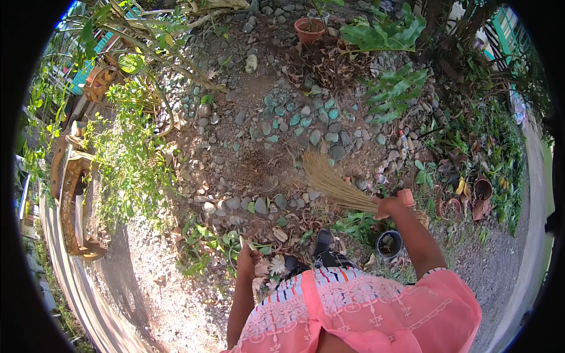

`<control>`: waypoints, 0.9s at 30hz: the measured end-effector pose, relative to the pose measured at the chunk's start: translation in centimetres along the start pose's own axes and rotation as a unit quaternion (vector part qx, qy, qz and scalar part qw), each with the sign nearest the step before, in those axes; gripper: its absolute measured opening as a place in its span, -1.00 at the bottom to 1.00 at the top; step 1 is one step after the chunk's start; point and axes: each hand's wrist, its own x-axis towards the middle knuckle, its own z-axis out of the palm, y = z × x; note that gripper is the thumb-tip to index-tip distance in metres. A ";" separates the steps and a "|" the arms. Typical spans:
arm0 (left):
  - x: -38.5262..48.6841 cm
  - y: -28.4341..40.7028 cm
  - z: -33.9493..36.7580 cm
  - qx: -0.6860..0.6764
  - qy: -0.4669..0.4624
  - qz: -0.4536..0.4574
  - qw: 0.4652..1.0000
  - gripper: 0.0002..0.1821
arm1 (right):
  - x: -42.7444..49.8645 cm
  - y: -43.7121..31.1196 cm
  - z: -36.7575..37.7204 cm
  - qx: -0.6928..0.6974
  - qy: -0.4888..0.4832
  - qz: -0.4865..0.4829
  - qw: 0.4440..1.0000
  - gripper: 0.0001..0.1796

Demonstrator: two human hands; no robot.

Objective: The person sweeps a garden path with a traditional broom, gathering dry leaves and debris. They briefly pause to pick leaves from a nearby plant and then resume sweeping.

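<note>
My right hand (386,208) is closed around the bound end of a stick broom (337,183) made of thin, straw-coloured ribs. The broom's bristles fan out to the upper left over soil and river stones (322,117), some with green paint on them. Low and left of centre, my left hand (247,261) has its fingers closed on a small pale stalk (243,242), whose kind is hard to make out. Around it are green leafy plants (225,242) and dry fallen leaves (277,264).
A dark round pot (389,244) stands right of my feet. A terracotta pot (309,31) stands at the far side, near a heap of dry leaves (335,66). A branch (176,66) reaches in from the upper left, above a carved wooden piece (70,203). Broken clay pots (482,189) lie right.
</note>
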 end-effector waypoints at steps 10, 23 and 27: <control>-0.3 -0.4 0.3 -0.022 0.054 0.037 0.998 -0.50 | -2.5 -0.3 -2.6 0.085 -0.159 -0.236 0.955 -0.08; 0.6 -0.3 0.3 -0.076 0.086 -0.001 0.993 -0.69 | -1.6 -4.5 -11.3 0.179 0.182 -0.234 0.938 -0.11; 2.9 0.6 0.1 -0.094 0.092 -0.021 0.991 -0.66 | 0.8 -7.0 -13.4 0.278 0.140 -0.224 0.923 -0.09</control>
